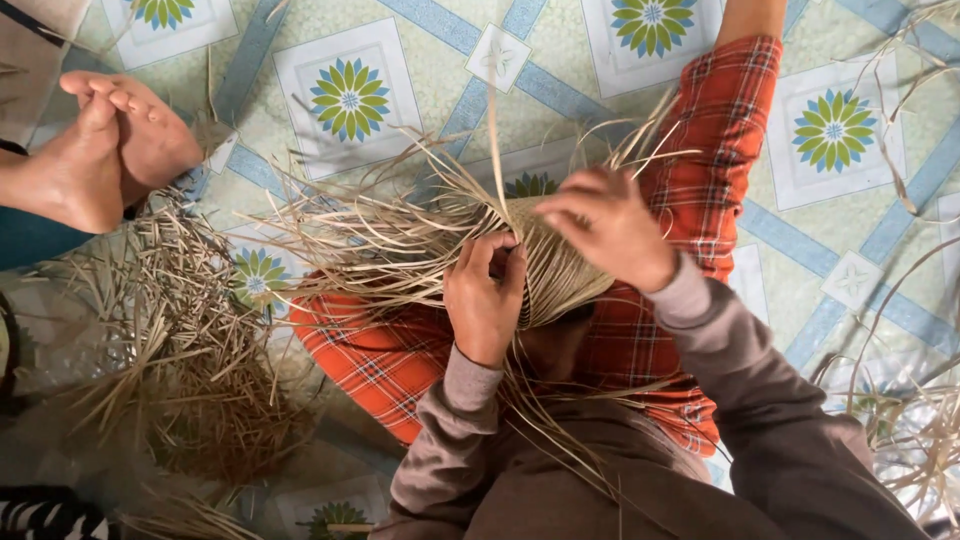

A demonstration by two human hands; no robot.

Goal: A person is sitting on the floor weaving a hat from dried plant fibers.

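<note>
A half-woven straw piece [556, 268], rounded and tan, rests on my lap over red plaid trousers [690, 200]. Long loose straw strands [400, 240] fan out from it to the left. My left hand [487, 295] pinches the strands at the woven edge, fingers curled tight. My right hand [610, 228] lies over the top of the woven part, fingers bent and pressing on it. More thin strands hang down across my brown sleeves toward the bottom of the view.
A heap of cut straw scraps [190, 380] covers the floor at the left. Another person's bare feet [100, 145] rest at the upper left. The patterned floor mat [350, 95] shows blue and green flower tiles. Dry strands [920, 440] lie at the right edge.
</note>
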